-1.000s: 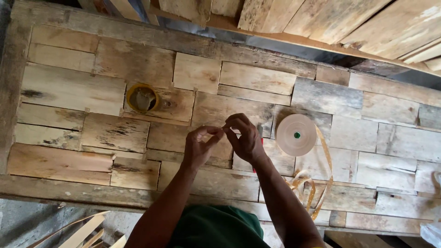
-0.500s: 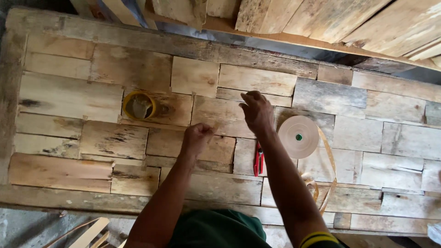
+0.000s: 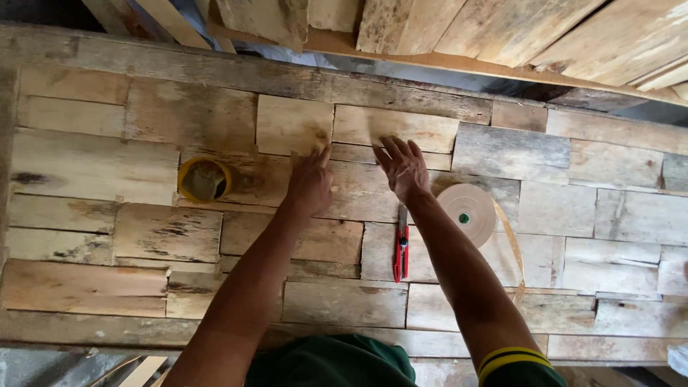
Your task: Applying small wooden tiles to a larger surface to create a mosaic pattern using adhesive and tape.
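Both my hands rest flat on a panel of patchwork wooden boards (image 3: 93,168). My left hand (image 3: 309,180) presses on a board near the middle, fingers pointing away from me, holding nothing. My right hand (image 3: 401,166) lies a little to its right with fingers spread, also holding nothing. A red utility knife (image 3: 400,252) lies on the boards just below my right wrist. A tan roll of edge banding tape (image 3: 467,213) sits to the right of my right forearm, its loose strip (image 3: 513,252) curling down toward me.
A small yellow tin (image 3: 204,179) stands on the boards left of my left hand. Loose wooden planks (image 3: 459,29) are stacked beyond the far edge of the panel. The panel's near edge (image 3: 107,326) runs just in front of my body.
Both hands were together close to me one second ago. They have since reached forward and apart, and now lie flat on the boards farther away. The knife has come into view.
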